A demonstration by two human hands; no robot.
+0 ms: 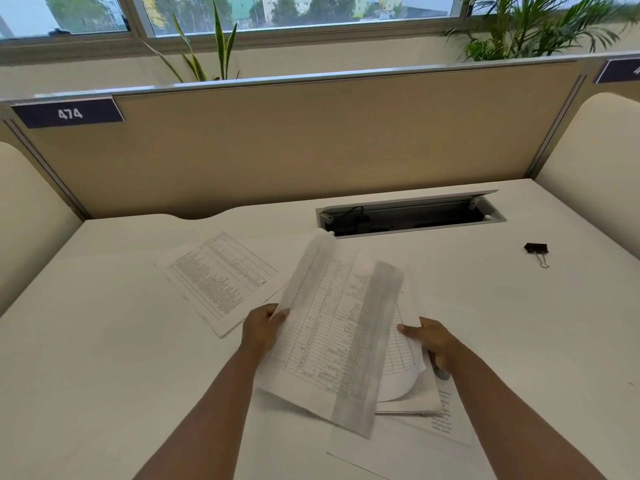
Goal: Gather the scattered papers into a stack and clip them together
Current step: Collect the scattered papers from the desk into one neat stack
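**Papers in Hand, Clip Waiting at Desk 474**

Both forearms reach in from the near edge of a white desk (104,341), where a person lifts printed sheets off the surface. Fingers of the left hand (261,329) pinch the left edge of a raised table-printed sheet (332,327), which tilts up toward the far side and blurs along its right margin. Just to the right, the right hand (431,341) grips the edges of several sheets (405,386) bunched beneath it, thumb on top and fingers curled under. Another page with printed text (446,417) lies flat on the desk under that bundle, at the near right. One more table-printed page (221,275) rests alone on the desk to the left, near the left hand but apart from it. A black binder clip (536,251) sits well apart at the far right of the desk, its wire handles pointing toward the near side. Behind the papers, an open cable tray (408,216) is set into the desk top. A tan partition (311,140) carries a label reading 474 (69,114), with plants (533,26) and a window (277,12) beyond.
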